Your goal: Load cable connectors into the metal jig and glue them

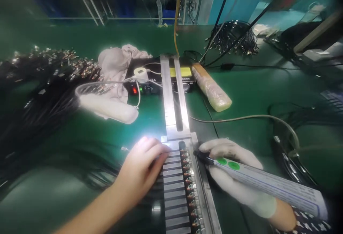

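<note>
1. Metal rack (174,187), long and slotted, lies between both hands, near end cut off.
2. Gloved right hand (238,191) grips a smooth white tube (281,190).
3. Bare left hand (143,162) touches the rack; I can't tell if it pinches.

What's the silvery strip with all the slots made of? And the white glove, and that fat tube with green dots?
Silvery slotted strip: probably metal, smooth, because it's grey and shines in the light.
White glove: perhaps thin knitted cloth; it looks dull and soft and follows the fingers.
Fat tube: maybe plastic or a paper wrap; it's smooth and printed, but I can't tell which.
</note>
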{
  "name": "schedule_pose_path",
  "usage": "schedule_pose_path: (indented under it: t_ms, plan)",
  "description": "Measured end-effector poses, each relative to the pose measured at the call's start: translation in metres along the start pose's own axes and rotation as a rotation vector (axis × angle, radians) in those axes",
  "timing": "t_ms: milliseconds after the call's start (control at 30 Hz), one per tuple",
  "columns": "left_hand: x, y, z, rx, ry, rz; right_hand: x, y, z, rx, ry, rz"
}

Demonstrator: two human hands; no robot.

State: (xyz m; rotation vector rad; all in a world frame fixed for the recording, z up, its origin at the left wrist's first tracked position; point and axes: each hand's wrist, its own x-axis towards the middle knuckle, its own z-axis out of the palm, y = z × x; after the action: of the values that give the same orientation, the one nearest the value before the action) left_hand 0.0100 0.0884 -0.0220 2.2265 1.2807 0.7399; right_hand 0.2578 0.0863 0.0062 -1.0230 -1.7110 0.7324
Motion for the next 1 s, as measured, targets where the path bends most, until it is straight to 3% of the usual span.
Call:
schedule_pose_path:
  t_ms: [433,1000]
  plan:
    - [0.001,0.001,-0.001,0.009,-0.002,0.007,-0.007,0.011,-0.003,0.015,-0.117,-0.008]
    - [0.002,0.002,-0.002,0.009,-0.001,0.017,0.0,0.005,-0.002,0.002,-0.058,-0.035]
